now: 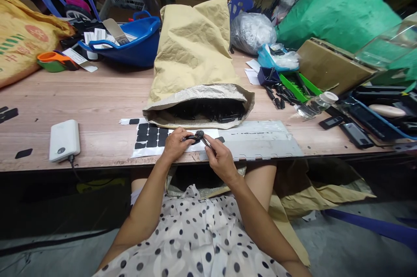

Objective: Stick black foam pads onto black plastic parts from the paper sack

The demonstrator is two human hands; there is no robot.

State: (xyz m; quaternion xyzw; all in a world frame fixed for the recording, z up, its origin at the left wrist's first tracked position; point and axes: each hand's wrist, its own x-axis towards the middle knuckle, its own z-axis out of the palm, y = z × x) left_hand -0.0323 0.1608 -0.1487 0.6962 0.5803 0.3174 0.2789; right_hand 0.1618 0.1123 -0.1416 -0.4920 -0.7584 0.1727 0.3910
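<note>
My left hand pinches one side of a small black part with a round, knob-like head. My right hand has its fingers closed on a dark, rod-like end of it. Whether this is one piece or two joined together I cannot make out. Under my hands and to their left lies a white backing sheet with rows of black rounded-square stickers. Just beyond my fingers, the mouth of a big tan paper sack gapes towards me, with dark contents inside.
A grey flat board lies right of my hands. A white power bank with a cable sits at left. Behind stands a blue basin of small boxes. At right are a green tray, a clear jar and black parts.
</note>
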